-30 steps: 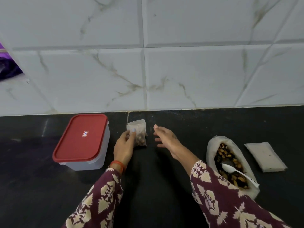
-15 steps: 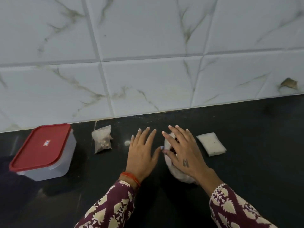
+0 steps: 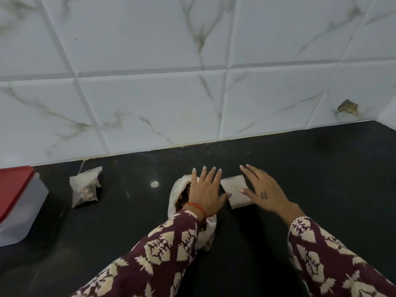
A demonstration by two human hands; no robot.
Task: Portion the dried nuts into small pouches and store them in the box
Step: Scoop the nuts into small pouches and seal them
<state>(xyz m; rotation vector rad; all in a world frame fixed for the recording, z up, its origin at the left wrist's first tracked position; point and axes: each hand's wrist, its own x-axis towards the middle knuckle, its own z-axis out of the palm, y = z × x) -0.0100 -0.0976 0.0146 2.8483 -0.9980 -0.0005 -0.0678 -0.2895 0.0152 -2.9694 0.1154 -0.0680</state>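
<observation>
head view: the left hand hovers with fingers straight and spread over the open bag of dried nuts, holding nothing. the right hand is also spread flat, its thumb lying on the stack of empty pouches and its fingers reaching past the stack's far edge; whether the palm touches the stack i cannot tell. one filled pouch stands near the wall, apart from the red-lidded box, which sits shut at the left edge of the black counter.

risk, as i judge it: the left forearm crosses right above the open bag, so a careless sweep of the sleeve could tip it and scatter nuts. the empty pouches look thin and stacked, so the fingers may lift several at once. the filled pouch shows no clear seal and could spill if knocked.

against half a second ago: the right hand has left the bag and gone to the empty pouches; the left hand has moved over the bag, which it was beside. the view has swung right, pushing the box mostly out of frame.
</observation>
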